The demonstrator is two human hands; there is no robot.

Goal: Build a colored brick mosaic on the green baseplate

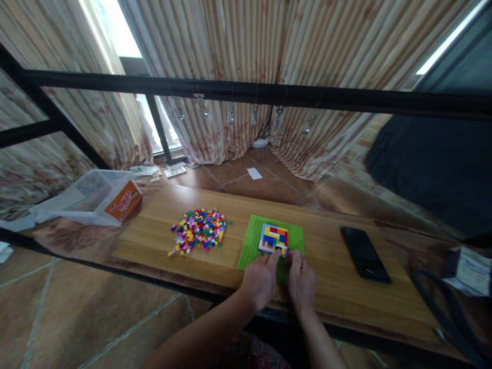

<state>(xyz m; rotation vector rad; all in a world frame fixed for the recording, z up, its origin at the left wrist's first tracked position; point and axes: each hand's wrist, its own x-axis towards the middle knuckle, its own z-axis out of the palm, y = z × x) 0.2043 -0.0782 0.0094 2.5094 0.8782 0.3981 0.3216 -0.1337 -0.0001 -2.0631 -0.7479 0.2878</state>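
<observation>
A green studded baseplate point(251, 241) lies on the wooden board, carrying a roughly square patch of colourful toy bricks point(273, 237) in red, blue, yellow and white. My left hand point(261, 277) reaches over the plate's front part, its fingers drawn together and the tips at the near edge of the patch. Close beside it, my right hand point(303, 281) has curled fingers by the patch's near right corner. Whatever lies between the fingertips of either hand is too small and hidden to make out. To the left is a loose pile of small multicoloured bricks point(200, 230).
A black phone point(365, 254) lies on the board point(326, 256) to the right. A clear plastic bin point(103, 197) with an orange label stands off the left end. Behind, a dark metal bar point(230, 89) crosses before striped curtains point(246, 41). Papers point(472, 269) lie far right.
</observation>
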